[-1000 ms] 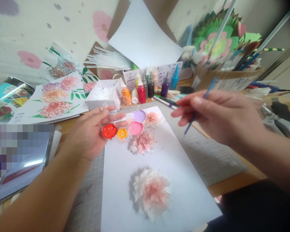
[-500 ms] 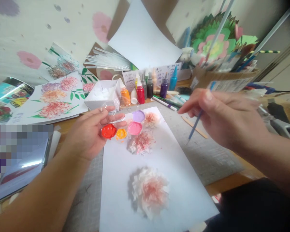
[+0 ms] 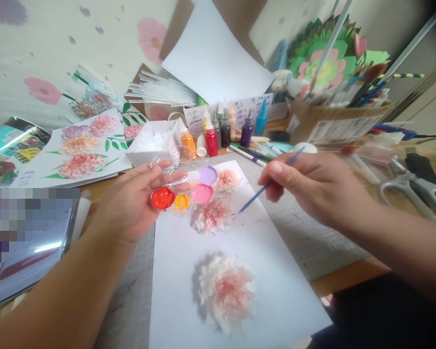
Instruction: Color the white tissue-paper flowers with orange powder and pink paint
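Observation:
My left hand [image 3: 131, 203] grips a clear plastic paint palette [image 3: 183, 191] with wells of red, orange, pink and lilac paint, held over the top left of a white sheet [image 3: 272, 271]. My right hand [image 3: 312, 186] pinches a thin blue paintbrush [image 3: 265, 186], its tip pointing down-left beside a small pink tissue flower [image 3: 212, 215] on the sheet. A larger pale pink tissue flower [image 3: 227, 291] lies lower on the sheet. Another small flower [image 3: 228, 178] sits next to the lilac well.
Paint bottles [image 3: 218, 131] stand in a row behind the sheet, beside a white box [image 3: 154, 143] of paper bits. Flower paintings [image 3: 83, 150] lie at left, a tablet [image 3: 32, 257] at near left. Scissors [image 3: 414, 191] and a cardboard box [image 3: 334, 118] of tools are at right.
My right hand has come down and left with the paintbrush, turning its tip toward the small tissue flower. My left hand and the palette have stayed put.

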Action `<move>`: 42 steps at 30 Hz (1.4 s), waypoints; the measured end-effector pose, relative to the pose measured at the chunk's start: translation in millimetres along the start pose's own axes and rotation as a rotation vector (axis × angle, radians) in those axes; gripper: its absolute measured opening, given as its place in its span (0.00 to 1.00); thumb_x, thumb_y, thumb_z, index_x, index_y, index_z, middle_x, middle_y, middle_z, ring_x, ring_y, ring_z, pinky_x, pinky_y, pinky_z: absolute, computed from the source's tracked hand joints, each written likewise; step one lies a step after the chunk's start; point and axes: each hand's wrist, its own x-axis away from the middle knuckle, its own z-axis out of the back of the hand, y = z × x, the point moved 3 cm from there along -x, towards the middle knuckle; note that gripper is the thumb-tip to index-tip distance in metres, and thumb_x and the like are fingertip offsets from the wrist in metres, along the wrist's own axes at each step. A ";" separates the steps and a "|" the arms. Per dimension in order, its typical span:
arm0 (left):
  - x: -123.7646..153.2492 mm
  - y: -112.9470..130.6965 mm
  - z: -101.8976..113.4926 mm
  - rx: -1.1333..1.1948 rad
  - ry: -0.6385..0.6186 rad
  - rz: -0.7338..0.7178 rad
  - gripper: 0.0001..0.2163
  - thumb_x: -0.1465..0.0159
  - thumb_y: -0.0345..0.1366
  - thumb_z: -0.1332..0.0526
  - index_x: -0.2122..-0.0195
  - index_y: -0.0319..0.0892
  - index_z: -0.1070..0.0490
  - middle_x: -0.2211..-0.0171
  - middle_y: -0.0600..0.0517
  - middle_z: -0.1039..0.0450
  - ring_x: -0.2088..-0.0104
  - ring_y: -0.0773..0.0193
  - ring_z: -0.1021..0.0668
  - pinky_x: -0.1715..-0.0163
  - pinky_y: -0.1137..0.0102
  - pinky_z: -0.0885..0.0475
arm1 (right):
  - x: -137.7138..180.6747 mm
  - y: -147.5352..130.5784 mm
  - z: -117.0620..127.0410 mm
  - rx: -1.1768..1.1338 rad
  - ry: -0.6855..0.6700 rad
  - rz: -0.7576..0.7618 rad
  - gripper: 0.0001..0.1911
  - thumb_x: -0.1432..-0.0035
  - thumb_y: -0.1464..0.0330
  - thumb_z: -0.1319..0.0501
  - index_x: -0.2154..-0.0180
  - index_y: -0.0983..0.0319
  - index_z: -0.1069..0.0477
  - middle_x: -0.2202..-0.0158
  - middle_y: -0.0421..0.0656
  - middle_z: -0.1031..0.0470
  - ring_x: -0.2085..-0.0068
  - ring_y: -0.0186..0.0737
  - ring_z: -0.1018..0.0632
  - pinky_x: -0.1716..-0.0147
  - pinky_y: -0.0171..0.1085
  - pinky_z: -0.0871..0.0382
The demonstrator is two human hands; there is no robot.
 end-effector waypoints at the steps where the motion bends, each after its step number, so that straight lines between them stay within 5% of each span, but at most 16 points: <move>1: -0.2 -0.1 0.3 0.002 -0.002 -0.008 0.03 0.39 0.25 0.38 0.67 0.34 0.25 0.58 0.43 0.21 0.62 0.54 0.17 0.63 0.54 0.18 | -0.2 1.1 0.5 0.004 0.009 -0.003 0.28 0.45 0.42 0.41 0.77 0.58 0.26 0.81 0.41 0.24 0.79 0.35 0.25 0.79 0.35 0.32; 42: -1.4 0.9 -0.7 -0.059 0.004 0.017 0.06 0.37 0.25 0.41 0.63 0.33 0.24 0.58 0.42 0.21 0.60 0.54 0.17 0.68 0.62 0.17 | -1.0 13.3 7.1 -0.052 0.094 -0.056 0.26 0.46 0.43 0.39 0.78 0.58 0.25 0.81 0.40 0.24 0.79 0.33 0.26 0.80 0.35 0.35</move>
